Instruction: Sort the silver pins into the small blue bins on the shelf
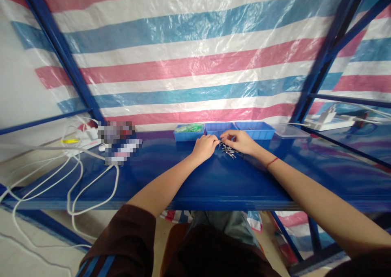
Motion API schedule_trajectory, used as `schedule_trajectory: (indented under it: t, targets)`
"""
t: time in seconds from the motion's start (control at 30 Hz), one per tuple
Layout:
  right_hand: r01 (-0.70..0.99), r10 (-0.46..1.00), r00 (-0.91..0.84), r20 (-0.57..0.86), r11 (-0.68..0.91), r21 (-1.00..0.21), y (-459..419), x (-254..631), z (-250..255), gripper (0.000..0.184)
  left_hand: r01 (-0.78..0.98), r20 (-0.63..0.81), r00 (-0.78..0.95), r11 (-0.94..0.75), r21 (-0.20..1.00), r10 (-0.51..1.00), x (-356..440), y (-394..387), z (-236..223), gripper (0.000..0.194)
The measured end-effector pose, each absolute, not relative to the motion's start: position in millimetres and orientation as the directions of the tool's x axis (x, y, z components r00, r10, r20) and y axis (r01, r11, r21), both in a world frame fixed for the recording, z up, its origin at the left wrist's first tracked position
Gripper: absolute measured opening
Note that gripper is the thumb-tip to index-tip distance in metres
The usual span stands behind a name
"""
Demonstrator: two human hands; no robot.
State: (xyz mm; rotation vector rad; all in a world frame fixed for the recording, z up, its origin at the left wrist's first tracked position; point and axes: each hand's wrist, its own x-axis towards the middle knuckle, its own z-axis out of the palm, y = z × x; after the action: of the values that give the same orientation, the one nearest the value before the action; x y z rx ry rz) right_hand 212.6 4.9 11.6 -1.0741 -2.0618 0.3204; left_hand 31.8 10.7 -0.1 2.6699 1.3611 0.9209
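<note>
My left hand (204, 148) is closed at the left side of a small heap of thin silvery and dark metal pins (229, 150) on the blue tabletop. Its thumb and finger are pinched together, and what lies between them is too small to make out. Curved over the heap's far side, my right hand (240, 141) has its thumb and fingertips drawn close together, almost meeting the left fingertips. A tiny dark piece shows where the two hands meet, but I cannot tell which fingers hold it. The pins' exact kind is too small to read.
Behind the hands stand a blue bin (185, 137) with green pieces in clear plastic, a middle blue bin (220, 126) and a right blue bin (259, 133). A clear lid (291, 130) lies to the right. White cables (82, 175) trail over the left edge.
</note>
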Motion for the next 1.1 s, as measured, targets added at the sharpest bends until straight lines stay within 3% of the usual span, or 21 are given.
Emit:
schedule_trajectory:
  t: [0.23, 0.43, 1.1]
  targets:
    - [0.257, 0.881, -0.168, 0.442, 0.472, -0.843, -3.8, 196.8, 16.2, 0.036, 0.471, 0.521, 0.359, -0.632, 0.616, 0.775, 38.3, 20.4, -3.0, 0.018]
    - [0.173, 0.896, -0.152, 0.417, 0.440, -0.881, -5.5, 196.4, 19.7, 0.036, 0.314, 0.487, 0.356, -0.593, 0.742, 0.798, 41.8, 22.6, -6.9, 0.021]
    - [0.263, 0.810, -0.094, 0.579, 0.581, -0.770, -12.6, 197.4, 24.8, 0.036, 0.225, 0.558, 0.390, -0.663, 0.714, 0.733, 40.5, 18.7, -1.0, 0.017]
